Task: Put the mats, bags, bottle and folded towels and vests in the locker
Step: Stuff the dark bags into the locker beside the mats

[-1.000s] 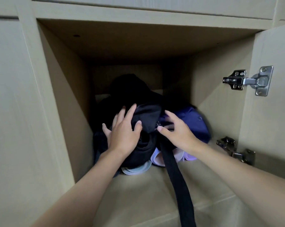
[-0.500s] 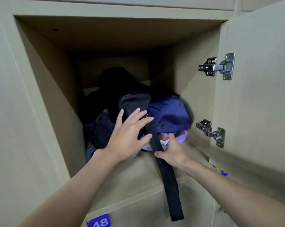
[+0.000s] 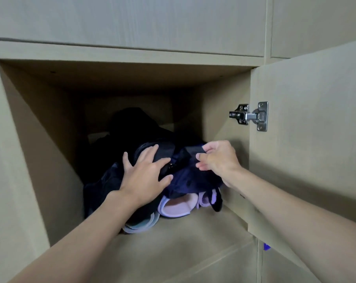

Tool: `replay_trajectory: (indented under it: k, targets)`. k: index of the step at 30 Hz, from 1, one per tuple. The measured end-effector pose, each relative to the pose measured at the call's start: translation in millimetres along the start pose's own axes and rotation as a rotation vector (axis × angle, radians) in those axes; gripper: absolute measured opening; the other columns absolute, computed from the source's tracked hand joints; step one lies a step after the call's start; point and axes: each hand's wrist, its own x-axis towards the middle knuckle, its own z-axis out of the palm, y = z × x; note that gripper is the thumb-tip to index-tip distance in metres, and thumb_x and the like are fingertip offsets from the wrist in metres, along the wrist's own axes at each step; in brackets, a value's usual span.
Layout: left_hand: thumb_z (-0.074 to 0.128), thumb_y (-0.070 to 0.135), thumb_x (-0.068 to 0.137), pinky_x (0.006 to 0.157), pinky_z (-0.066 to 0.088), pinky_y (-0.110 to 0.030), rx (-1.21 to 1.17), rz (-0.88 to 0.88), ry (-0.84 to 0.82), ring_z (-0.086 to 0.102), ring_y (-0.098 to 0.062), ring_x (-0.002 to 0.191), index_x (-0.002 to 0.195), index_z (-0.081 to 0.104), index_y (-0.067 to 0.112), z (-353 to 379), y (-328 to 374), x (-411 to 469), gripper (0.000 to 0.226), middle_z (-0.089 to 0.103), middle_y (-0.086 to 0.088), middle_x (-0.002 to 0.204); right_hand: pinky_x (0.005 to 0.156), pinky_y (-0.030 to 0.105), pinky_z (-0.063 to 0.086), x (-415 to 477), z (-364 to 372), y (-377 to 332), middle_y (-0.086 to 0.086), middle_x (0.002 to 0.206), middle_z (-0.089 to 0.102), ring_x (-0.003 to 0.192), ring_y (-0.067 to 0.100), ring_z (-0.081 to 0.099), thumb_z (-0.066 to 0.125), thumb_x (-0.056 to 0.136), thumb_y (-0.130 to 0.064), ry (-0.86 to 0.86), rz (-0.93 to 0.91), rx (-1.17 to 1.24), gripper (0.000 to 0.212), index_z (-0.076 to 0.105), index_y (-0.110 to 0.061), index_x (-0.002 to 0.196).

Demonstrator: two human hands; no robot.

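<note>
- Here we see both hands reaching into the locker (image 3: 36, 170), onto a dark pile at its back.
- The left hand (image 3: 146, 178) has its fingers spread and fairly straight, palm flat on the black bag (image 3: 164, 152). We log it as pressing, gripping nothing.
- The right hand (image 3: 220, 160) pinches the end of a black strap (image 3: 192, 150) between thumb and fingertips, the other fingers curled in.
- The strap runs from the right hand leftward and down toward the left hand's fingertips.
- The navy bag (image 3: 193, 180) sits between the two hands, mostly below the right one, touching the black bag. It is too dark for us to tell where one bag ends.
- The lilac mat (image 3: 176, 208), rolled, shows its end just right of the left wrist, under the navy bag.
- The grey-blue mat (image 3: 141, 223), also rolled, lies under the left forearm and is partly hidden by it.
- Beyond the left fingertips, deeper in, we see a black lump (image 3: 130, 121). We cannot tell what it is.
- The locker door (image 3: 316, 150) is swung out to the right of the right hand, with a metal hinge (image 3: 252, 116) above that hand.
- A small blue tag (image 3: 266, 246) peeks out below the right forearm.
</note>
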Motion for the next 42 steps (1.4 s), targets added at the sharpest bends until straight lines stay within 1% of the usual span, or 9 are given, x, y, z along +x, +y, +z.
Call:
replay_trajectory:
  k: [6,10,14,16,21,25,29,33,42]
  targets:
    - [0.048,0.055,0.096,0.12,0.0,-0.059,-0.137,-0.104,0.168,-0.003,-0.011,0.152,0.151,0.033,0.039,-1,-12,-3,0.059,0.006,0.003,0.167,0.065,0.011,0.046,35,37,-30,-0.005,0.076,0.063,0.063,-0.004,0.058,0.074,0.085,-0.008,0.066,-0.318,0.016,0.008,0.071,-0.016,0.084]
    - [0.047,0.054,0.097,0.122,0.003,-0.053,-0.18,-0.151,0.178,0.0,-0.01,0.152,0.155,0.023,0.04,0,-21,-3,0.064,0.01,0.005,0.166,0.093,0.035,0.054,62,80,-12,0.004,0.101,0.072,0.094,0.016,0.068,0.07,0.089,-0.02,-0.136,-0.156,-0.022,0.022,0.074,-0.009,0.107]
    - [0.048,0.052,0.097,0.123,0.006,-0.05,-0.208,-0.167,0.196,0.003,-0.008,0.151,0.156,0.02,0.039,6,-27,-5,0.066,0.015,0.007,0.165,0.062,0.035,0.04,59,89,21,-0.001,0.06,0.049,0.06,0.013,0.047,0.052,0.101,-0.027,-0.227,-0.136,-0.12,0.046,0.052,-0.015,0.056]
    - [0.049,0.051,0.097,0.123,0.007,-0.05,-0.23,-0.176,0.221,0.003,-0.009,0.151,0.156,0.02,0.038,8,-28,-6,0.067,0.014,0.006,0.166,0.061,0.034,0.033,59,87,31,0.001,0.058,0.042,0.06,0.016,0.041,0.052,0.101,-0.026,-0.183,-0.153,-0.168,0.05,0.049,-0.009,0.054]
    - [0.052,0.047,0.096,0.123,0.01,-0.049,-0.273,-0.164,0.258,0.004,-0.009,0.151,0.155,0.024,0.035,12,-31,-8,0.067,0.014,0.007,0.166,0.076,0.014,0.041,63,94,36,0.009,0.096,0.072,0.093,0.017,0.064,0.065,0.093,-0.012,-0.01,-0.205,-0.207,0.015,0.076,-0.005,0.101]
    - [0.052,0.045,0.096,0.123,0.006,-0.044,-0.311,-0.175,0.275,0.003,-0.005,0.15,0.155,0.025,0.035,15,-34,-9,0.065,0.014,0.01,0.165,0.093,0.027,0.05,75,121,31,0.011,0.109,0.069,0.105,0.021,0.064,0.063,0.089,-0.003,-0.051,-0.254,-0.067,0.037,0.062,-0.011,0.125]
    - [0.052,0.043,0.096,0.122,0.007,-0.042,-0.311,-0.2,0.299,0.007,-0.004,0.15,0.153,0.03,0.032,18,-35,-8,0.062,0.018,0.011,0.164,0.092,0.04,0.05,82,132,58,0.01,0.103,0.07,0.103,0.028,0.065,0.057,0.097,-0.021,-0.342,-0.232,-0.346,0.016,0.071,-0.014,0.097]
    - [0.049,0.042,0.097,0.122,0.006,-0.042,-0.314,-0.224,0.301,0.006,-0.004,0.15,0.152,0.032,0.031,21,-33,-8,0.059,0.018,0.012,0.164,0.104,0.029,0.038,79,121,65,0.012,0.122,0.055,0.116,0.021,0.052,0.052,0.1,-0.016,-0.335,-0.334,-0.314,0.024,0.069,-0.007,0.114]
    - [0.049,0.042,0.098,0.123,0.007,-0.049,-0.309,-0.183,0.228,0.004,-0.004,0.15,0.149,0.037,0.03,15,-29,-12,0.054,0.017,0.011,0.164,0.117,0.04,0.031,51,103,59,0.003,0.15,0.045,0.14,0.018,0.039,0.053,0.095,-0.04,-0.335,-0.277,-0.264,0.068,0.029,-0.013,0.153]
